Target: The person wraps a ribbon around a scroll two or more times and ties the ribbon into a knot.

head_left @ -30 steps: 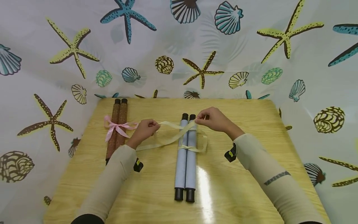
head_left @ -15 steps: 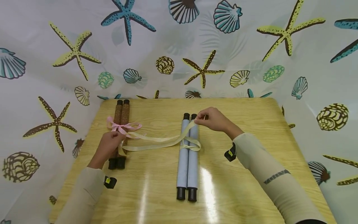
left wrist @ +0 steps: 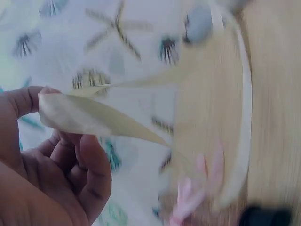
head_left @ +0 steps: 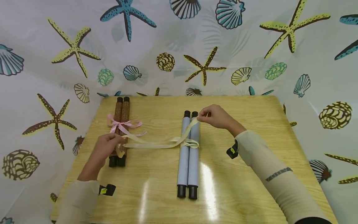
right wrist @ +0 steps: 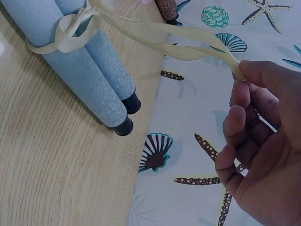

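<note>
Two light blue scrolls with black end caps lie side by side on the table. A cream ribbon goes round their upper half, loosely crossed or knotted there. Left of them, my left hand pinches one stretch of the ribbon between thumb and forefinger, above the lower part of two brown scrolls. Over the far end of the blue scrolls, my right hand pinches the ribbon's other part; the right wrist view shows the ribbon tip between thumb and forefinger, the other fingers loosely curled.
A pink ribbon bow ties the brown scrolls at the table's left. The wooden table extends around them. A white cloth printed with starfish and shells hangs behind and at both sides.
My left hand has moved left and nearer to me with its part of the ribbon. The ribbon's loop round the blue scrolls has become smaller. My right hand has barely moved.
</note>
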Demonstrator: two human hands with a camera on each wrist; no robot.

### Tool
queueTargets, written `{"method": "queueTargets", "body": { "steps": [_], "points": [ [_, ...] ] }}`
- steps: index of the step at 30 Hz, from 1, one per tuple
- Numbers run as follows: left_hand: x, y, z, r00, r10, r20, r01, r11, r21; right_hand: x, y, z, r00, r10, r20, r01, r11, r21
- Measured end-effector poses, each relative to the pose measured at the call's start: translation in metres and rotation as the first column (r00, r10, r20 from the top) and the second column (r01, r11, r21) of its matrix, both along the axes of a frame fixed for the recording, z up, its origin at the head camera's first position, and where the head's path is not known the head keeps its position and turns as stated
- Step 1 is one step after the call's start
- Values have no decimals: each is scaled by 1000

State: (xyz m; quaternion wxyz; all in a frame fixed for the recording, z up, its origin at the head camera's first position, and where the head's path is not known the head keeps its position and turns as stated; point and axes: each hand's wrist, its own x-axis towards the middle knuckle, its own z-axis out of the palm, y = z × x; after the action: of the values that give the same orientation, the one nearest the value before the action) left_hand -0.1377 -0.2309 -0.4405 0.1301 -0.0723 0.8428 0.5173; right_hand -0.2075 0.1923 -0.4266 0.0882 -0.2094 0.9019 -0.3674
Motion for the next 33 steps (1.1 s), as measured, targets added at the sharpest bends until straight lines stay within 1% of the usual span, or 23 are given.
{"method": "queueTargets", "body": {
  "steps": [2,3,4,6,7,8,11,13,14,15,16,18,20,22,25,26,28,29,31,33],
  "points": [
    [9,24,6,995,-105,2,104,992,71,-1,2,1,1000,-7,1,7,1000,1],
    [13,36,8,987,-161,-3,160,981,109,-1,2,1,1000,-9,2,9,1000,1],
    [17,47,10,978,-210,-21,211,966,152,-1,3,0,1000,-11,3,11,1000,4],
    [24,65,15,959,-279,-50,283,929,237,-2,3,0,1000,-12,5,11,1000,7],
    [26,71,18,952,-299,-72,307,909,282,-3,3,0,1000,-10,4,10,1000,9],
    [27,75,22,947,-307,-95,321,890,323,-3,3,0,1000,-8,2,8,1000,10],
    [30,76,33,940,-297,-168,340,839,425,-4,5,0,1000,-9,4,9,1000,16],
    [33,75,39,922,-318,-223,387,794,469,-4,7,1,1000,-13,6,13,1000,25],
    [35,76,40,907,-344,-242,420,769,483,-4,7,1,1000,-17,9,17,999,29],
    [39,79,41,889,-378,-257,458,738,496,-4,8,1,1000,-22,12,22,999,34],
    [42,83,41,869,-416,-267,494,705,509,-4,9,2,1000,-25,12,24,999,36],
    [50,95,38,824,-493,-279,561,638,528,-5,9,3,1000,-22,8,22,999,38],
    [57,110,35,796,-548,-255,584,589,558,-7,10,3,1000,-18,0,18,999,40],
    [62,126,30,774,-593,-221,592,556,584,-8,11,4,1000,-21,-7,21,999,44],
    [70,149,20,729,-661,-175,604,503,618,-9,12,5,1000,-27,-11,28,998,55],
    [72,156,15,710,-687,-155,608,487,627,-9,13,5,1000,-28,-12,29,998,59],
    [77,171,6,665,-737,-121,619,453,641,-10,13,5,1000,-28,-10,28,998,64],
    [79,178,2,643,-757,-115,628,435,645,-10,13,5,1000,-26,-10,26,998,63],
    [83,192,-6,606,-790,-96,638,410,651,-10,13,6,1000,-26,-10,26,997,68],
    [87,205,-12,573,-816,-76,649,396,649,-10,12,7,1000,-31,-8,31,997,73]
  ]
}}
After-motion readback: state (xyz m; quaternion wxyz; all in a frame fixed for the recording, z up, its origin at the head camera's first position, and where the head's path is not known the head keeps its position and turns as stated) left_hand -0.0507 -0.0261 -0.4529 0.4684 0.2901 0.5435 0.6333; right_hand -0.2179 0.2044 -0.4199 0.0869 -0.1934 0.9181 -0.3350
